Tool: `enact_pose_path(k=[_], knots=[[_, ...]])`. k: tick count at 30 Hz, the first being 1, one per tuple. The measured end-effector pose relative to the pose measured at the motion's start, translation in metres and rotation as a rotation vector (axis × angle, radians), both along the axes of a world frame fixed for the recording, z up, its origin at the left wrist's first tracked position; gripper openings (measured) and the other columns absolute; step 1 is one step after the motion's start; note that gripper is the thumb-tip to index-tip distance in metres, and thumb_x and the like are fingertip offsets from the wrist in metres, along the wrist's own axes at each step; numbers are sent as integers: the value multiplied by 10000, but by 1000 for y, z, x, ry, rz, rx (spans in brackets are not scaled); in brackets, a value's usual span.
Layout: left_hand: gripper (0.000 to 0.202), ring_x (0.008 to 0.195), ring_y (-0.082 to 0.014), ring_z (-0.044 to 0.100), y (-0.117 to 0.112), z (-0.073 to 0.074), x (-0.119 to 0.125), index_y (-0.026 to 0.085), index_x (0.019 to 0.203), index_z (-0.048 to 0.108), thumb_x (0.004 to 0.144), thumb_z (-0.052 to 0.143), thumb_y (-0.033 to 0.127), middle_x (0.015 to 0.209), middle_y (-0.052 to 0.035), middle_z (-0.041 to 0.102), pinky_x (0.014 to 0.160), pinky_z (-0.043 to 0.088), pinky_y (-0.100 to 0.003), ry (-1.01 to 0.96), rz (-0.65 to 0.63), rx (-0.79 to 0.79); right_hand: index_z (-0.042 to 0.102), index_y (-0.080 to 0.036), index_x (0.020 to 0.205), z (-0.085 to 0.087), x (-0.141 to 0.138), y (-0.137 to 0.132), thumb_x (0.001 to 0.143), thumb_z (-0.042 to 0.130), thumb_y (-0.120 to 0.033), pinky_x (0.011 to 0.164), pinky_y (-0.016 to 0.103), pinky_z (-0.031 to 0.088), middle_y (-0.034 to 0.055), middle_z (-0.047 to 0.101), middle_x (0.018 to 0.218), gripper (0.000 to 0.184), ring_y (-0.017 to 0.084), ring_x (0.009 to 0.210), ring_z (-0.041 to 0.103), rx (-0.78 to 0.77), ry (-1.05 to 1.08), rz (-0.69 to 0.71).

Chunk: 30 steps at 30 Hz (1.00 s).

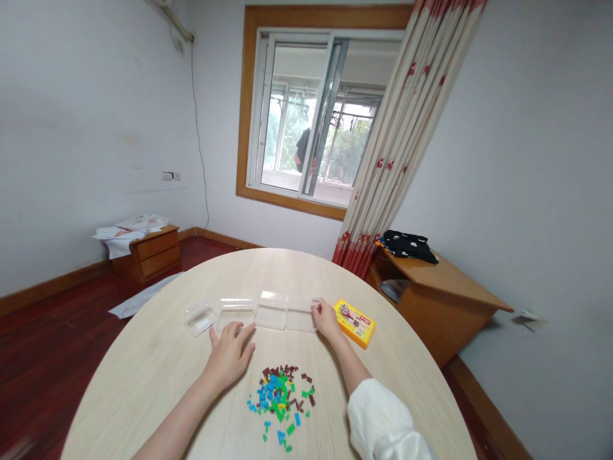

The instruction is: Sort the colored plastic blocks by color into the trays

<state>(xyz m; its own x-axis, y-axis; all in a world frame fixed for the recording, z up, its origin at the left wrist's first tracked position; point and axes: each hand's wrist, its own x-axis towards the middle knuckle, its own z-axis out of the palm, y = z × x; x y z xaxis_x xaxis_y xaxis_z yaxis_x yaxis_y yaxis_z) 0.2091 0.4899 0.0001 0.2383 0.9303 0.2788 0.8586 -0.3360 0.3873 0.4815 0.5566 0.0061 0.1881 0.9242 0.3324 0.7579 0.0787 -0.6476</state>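
Head cam, L hand [232,354] spread nr clear trays [271,317], R hand [326,319] pinching far-R tray [301,321]

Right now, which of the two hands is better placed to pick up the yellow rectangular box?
Probably the right hand, beside the yellow rectangular box, though also at a clear plastic tray; the left hand is farther away.

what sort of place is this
Probably a room in a home: a red-and-cream fabric curtain hangs at a wood-framed sliding window, and a low brown two-drawer wooden cabinet stands at left.
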Motion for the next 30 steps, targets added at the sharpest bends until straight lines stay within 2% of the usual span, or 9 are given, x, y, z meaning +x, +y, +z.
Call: enact_pose_path(k=[3,7,11,13,16,20,23,26,30], knots=[[423,1178,-274,394,1,-2,0,214,1232,504,835,361,233,1219,-156,483,972,140,-620,51,10,1,608,-78,1025,4,1,-6,740,456,-150,647,277,452,104,665,765,331,184,669,603,-4,-40,-16],[448,1215,-296,343,3,-5,-1,215,1274,467,846,335,235,1306,-151,433,964,171,-611,87,32,-4,561,-121,1128,14,13,-27,779,416,-156,867,313,401,120,640,1003,379,200,940,581,36,-109,-35],[440,1197,-306,343,5,-6,0,211,1253,497,837,359,246,1349,-131,399,965,231,-540,65,49,52,499,-138,1214,19,50,-45,737,553,-301,1018,433,219,158,472,1268,508,304,1241,334,14,-197,-118],[427,1179,-307,352,4,-5,0,218,1226,527,824,388,250,1350,-120,399,955,261,-497,54,62,93,400,-171,1302,15,71,-50,670,627,-434,1003,518,176,166,371,1349,721,363,1289,216,-177,-347,-215],[399,1168,-316,358,3,-4,1,244,1174,569,803,426,253,1333,-108,413,950,252,-497,42,90,134,335,-201,1344,6,88,-54,704,575,-505,962,534,213,171,322,1376,747,357,1275,246,-349,-463,-214],[331,1159,-309,368,2,0,0,213,1064,625,797,434,254,1277,-125,447,963,242,-513,-76,96,216,414,-196,1297,2,87,-65,710,552,-530,923,471,284,170,428,1267,690,334,1166,387,-267,-508,-243],[276,1087,-266,439,-1,9,0,169,941,638,805,425,281,1140,-136,517,950,316,-447,-318,0,240,476,-183,1248,6,82,-79,681,590,-510,898,439,323,154,512,1164,665,328,1103,438,-225,-408,-218],[241,956,-213,518,-8,18,6,168,892,613,804,452,324,1002,-105,561,885,395,-377,-582,-136,106,486,-166,1238,16,73,-97,698,583,-481,929,419,325,138,536,1169,632,294,1106,453,-174,-158,-90],[403,718,-152,560,-21,24,22,138,1030,563,738,564,415,968,-103,587,725,460,-340,-910,-272,-342,483,-204,1238,35,34,-125,703,605,-440,969,401,326,103,501,1244,597,254,1132,456,-146,137,196]])
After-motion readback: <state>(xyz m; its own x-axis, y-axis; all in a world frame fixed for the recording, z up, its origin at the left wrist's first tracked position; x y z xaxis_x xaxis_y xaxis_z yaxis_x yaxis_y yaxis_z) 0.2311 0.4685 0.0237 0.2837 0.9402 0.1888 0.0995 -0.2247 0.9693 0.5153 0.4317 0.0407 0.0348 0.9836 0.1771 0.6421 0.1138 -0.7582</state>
